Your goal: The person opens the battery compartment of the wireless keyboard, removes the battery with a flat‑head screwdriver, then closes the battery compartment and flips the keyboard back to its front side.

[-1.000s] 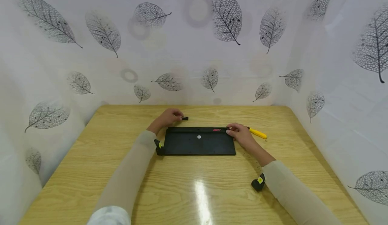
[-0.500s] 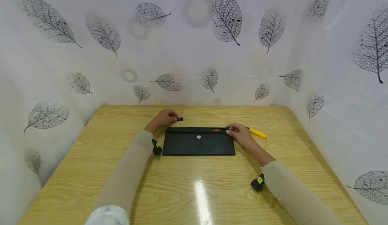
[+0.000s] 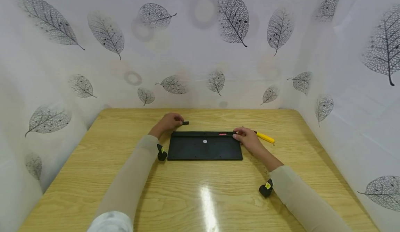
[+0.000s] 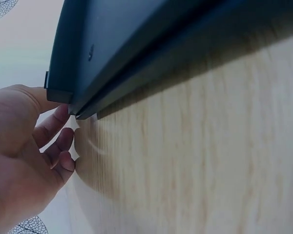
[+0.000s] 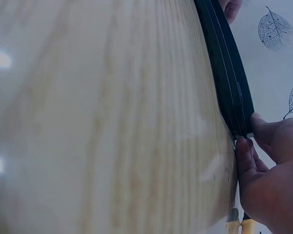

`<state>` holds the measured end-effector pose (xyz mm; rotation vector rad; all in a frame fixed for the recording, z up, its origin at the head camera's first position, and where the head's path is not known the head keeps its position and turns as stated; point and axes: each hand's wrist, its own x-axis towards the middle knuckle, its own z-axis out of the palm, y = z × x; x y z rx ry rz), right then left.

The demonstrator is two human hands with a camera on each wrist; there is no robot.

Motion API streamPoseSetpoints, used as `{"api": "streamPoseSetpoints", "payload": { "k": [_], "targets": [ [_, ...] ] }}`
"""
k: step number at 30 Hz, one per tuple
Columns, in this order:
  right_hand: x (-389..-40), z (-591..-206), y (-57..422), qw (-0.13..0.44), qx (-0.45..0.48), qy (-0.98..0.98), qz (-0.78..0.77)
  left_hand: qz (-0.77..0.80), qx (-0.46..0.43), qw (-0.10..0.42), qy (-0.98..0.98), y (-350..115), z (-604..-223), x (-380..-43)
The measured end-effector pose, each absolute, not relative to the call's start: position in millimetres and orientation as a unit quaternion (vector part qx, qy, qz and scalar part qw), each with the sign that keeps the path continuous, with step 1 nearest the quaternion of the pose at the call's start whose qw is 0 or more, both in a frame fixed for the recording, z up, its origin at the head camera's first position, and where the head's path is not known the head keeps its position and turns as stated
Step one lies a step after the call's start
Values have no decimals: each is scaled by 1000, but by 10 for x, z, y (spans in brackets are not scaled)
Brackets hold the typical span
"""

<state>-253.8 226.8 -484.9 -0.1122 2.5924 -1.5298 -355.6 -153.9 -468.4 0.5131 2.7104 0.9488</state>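
A black keyboard (image 3: 204, 150) lies underside up on the table, a round pale sticker at its middle. A small red-and-white patch, maybe a battery (image 3: 223, 134), shows in the raised bar along its far edge. Beyond the far left corner, my left hand (image 3: 168, 121) pinches a small flat black piece (image 3: 185, 123), perhaps a cover. In the left wrist view the keyboard (image 4: 117, 44) blocks sight of that piece. My right hand (image 3: 247, 137) grips the keyboard's far right corner between thumb and fingers, as the right wrist view also shows.
A yellow-handled tool (image 3: 265, 137), its other end hidden behind the right hand, lies at the right of the keyboard. The wooden table (image 3: 175, 193) ends at a white leaf-patterned curtain (image 3: 193, 51) behind and at both sides.
My left hand has moved slightly left with the small black piece, then stayed nearly still. The right hand keeps its grip on the keyboard corner.
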Motion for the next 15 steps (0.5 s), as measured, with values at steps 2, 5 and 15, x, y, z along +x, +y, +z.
{"api": "streamPoseSetpoints", "payload": {
  "k": [2, 5, 15],
  "targets": [
    [-2538, -4847, 2268, 64, -37, 858, -508, 323, 175, 109, 924, -1535, -4682, -3552],
    [-2538, -4846, 2269, 63, -37, 857, -510, 330, 175, 106, 922, -1531, -4673, -3535],
    [-2547, -4863, 2276, 66, -38, 858, -508, 357, 181, 94, 912, -1529, -4663, -3477]
  ]
}}
